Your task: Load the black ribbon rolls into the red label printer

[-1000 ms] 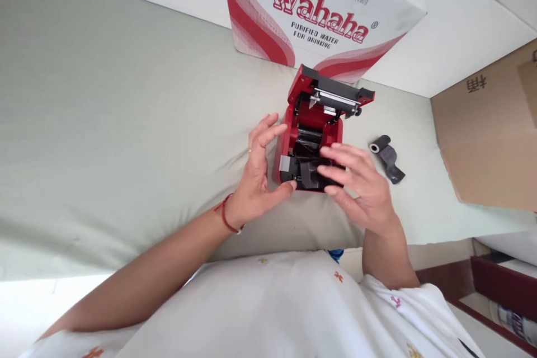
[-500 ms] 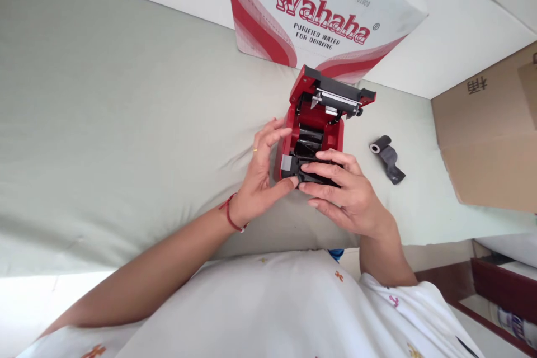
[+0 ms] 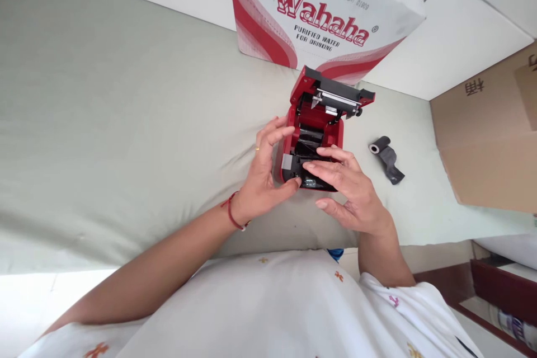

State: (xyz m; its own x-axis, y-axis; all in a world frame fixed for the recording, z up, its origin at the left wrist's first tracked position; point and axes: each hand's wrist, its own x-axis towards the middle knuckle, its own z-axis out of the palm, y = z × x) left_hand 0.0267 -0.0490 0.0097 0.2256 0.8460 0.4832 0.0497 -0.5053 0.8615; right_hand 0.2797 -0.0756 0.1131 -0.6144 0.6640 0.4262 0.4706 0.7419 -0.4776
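Note:
A red and black label printer (image 3: 338, 133) stands on the pale green cloth with its lid (image 3: 335, 89) raised. Inside it lies shiny black ribbon film (image 3: 310, 135), and more black film shows at the front edge. My left hand (image 3: 268, 176) holds the printer's left side, fingertips on the rim and thumb at the front corner. Over the front right part is my right hand (image 3: 350, 190), its fingers stretched out and fingertips touching the black front part. The thumb is apart from the other fingers. My right hand hides some of the printer's front.
A partly unrolled black ribbon roll (image 3: 386, 159) lies right of the printer. Behind stands a white and red water carton (image 3: 268, 28) against the wall. A brown cardboard box (image 3: 490, 156) is at the right, on the cloth-covered surface (image 3: 126, 112).
My right hand's lower fingers and thumb have lifted away from the printer's front edge, uncovering shiny black film there. My left hand stays almost in place.

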